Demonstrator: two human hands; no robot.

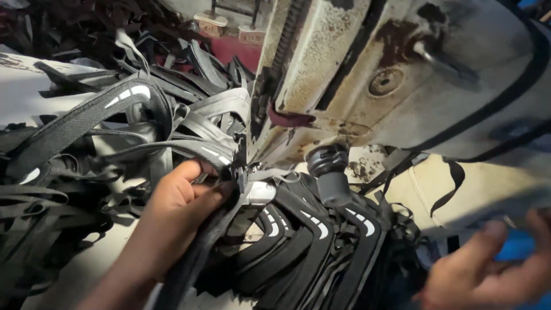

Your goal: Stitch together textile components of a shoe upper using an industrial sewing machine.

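Note:
My left hand (179, 198) pinches a black fabric strap piece (198, 252) close to the needle area (244, 166) of a worn, rust-stained sewing machine (367, 69). The strap runs down from my fingers toward the bottom edge. My right hand (488, 267) is blurred at the lower right, fingers spread, holding nothing that I can see. A stack of black curved pieces with white stripes (310, 235) lies between both hands, below the machine's black knob (330, 172).
A large tangled heap of black and grey straps (115, 126) fills the left side and back. The pale work table (493, 183) shows at the right under the machine. Red objects (241, 43) stand at the far back.

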